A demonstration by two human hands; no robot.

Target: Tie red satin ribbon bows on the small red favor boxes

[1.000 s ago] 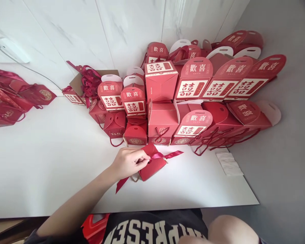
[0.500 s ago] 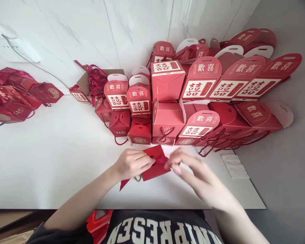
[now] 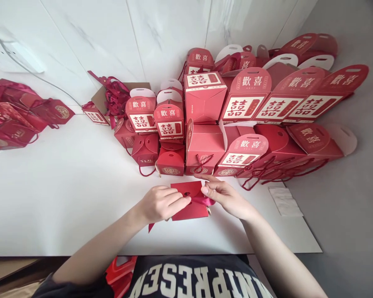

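Observation:
A small red gift box [image 3: 186,189] with round holes in its top lies on the table in front of me. My left hand [image 3: 163,203] is closed at the box's left side, its fingertips pinching a dark pink ribbon [image 3: 207,201] over the holes. One ribbon tail hangs out below that hand; a loop of it shows at the right. My right hand [image 3: 228,198] is at the box's right edge, index finger stretched out and thumb apart from it by the top corner. Its other fingers are partly hidden. A gold cord [image 3: 209,211] sticks out at the box's right end.
Stacked red gift boxes [image 3: 205,99] stand behind my hands, up to the wall. An open carton [image 3: 95,115] holds loose ribbons [image 3: 114,99]. More red boxes [image 3: 15,116] are at the far left. White tissue [image 3: 286,201] lies near the table's [image 3: 65,186] right edge.
The box has turned a little and now lies squarer to me. My right hand has come closer to it, its index finger extending; the ribbon's right part now forms a loop.

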